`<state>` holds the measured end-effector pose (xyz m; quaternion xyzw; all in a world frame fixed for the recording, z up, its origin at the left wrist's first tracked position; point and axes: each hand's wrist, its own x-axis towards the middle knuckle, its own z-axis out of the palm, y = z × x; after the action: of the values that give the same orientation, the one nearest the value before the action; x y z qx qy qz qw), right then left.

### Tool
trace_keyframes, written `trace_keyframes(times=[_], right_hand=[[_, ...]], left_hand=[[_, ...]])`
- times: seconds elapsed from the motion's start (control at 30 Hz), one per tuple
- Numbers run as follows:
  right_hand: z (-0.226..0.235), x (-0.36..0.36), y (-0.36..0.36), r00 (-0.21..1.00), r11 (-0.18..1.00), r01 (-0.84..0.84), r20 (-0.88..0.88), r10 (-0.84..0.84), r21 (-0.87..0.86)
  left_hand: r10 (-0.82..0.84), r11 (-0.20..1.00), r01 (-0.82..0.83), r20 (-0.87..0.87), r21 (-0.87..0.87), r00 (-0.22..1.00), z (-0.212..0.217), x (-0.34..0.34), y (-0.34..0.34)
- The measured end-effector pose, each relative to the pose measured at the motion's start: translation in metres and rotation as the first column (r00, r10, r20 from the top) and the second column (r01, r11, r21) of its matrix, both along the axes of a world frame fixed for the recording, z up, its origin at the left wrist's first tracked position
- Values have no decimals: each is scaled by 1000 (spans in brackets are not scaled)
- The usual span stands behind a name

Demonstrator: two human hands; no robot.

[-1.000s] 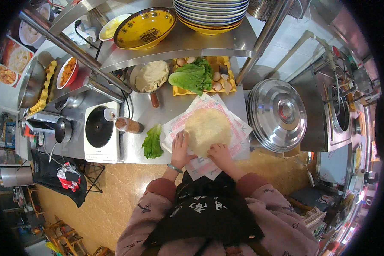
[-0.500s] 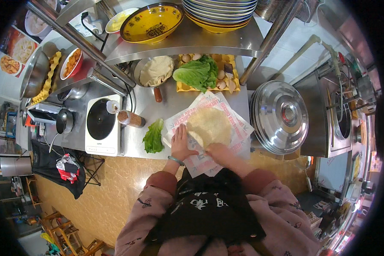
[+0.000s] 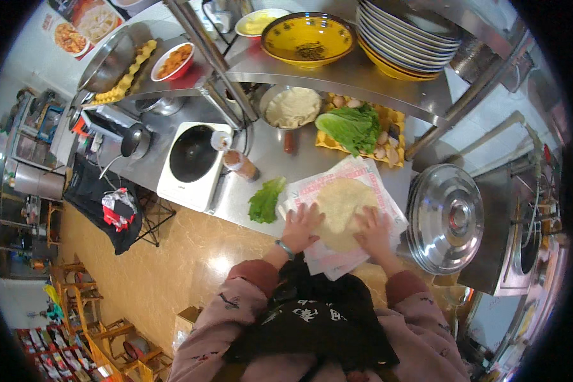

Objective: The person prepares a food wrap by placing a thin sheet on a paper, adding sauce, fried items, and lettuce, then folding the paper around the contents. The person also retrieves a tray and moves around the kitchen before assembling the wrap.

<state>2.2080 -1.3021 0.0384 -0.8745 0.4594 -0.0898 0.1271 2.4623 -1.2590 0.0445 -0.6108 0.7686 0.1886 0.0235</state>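
A: Right, status on the tabletop (image 3: 261,162)?
B: Steel lid (image 3: 445,216) at the right, cooker (image 3: 194,159) at the left, paper sheets (image 3: 356,184) between them. Flatbread (image 3: 340,204) lies flat on the paper, lettuce leaf (image 3: 264,200) just beside it.
A: Any change over the last second?
B: Both hands slid to the near edge; I'd judge the flattening is nearly finished.
A: Fingers?
B: Left hand (image 3: 302,226) and right hand (image 3: 372,232): fingers spread flat, pressing the near rim, gripping nothing.
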Motion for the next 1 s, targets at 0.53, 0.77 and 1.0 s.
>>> trace_keyframes(times=[0.53, 0.77, 1.0], right_hand=[[55, 112, -10, 650, 879, 334, 592, -476, 340], [88, 199, -53, 677, 933, 179, 649, -347, 312], [78, 206, -79, 735, 948, 234, 599, -317, 216]], left_hand=[[496, 532, -713, -851, 457, -175, -28, 205, -26], [474, 329, 694, 524, 640, -708, -27, 213, -50], [464, 367, 665, 492, 650, -737, -39, 213, -93]])
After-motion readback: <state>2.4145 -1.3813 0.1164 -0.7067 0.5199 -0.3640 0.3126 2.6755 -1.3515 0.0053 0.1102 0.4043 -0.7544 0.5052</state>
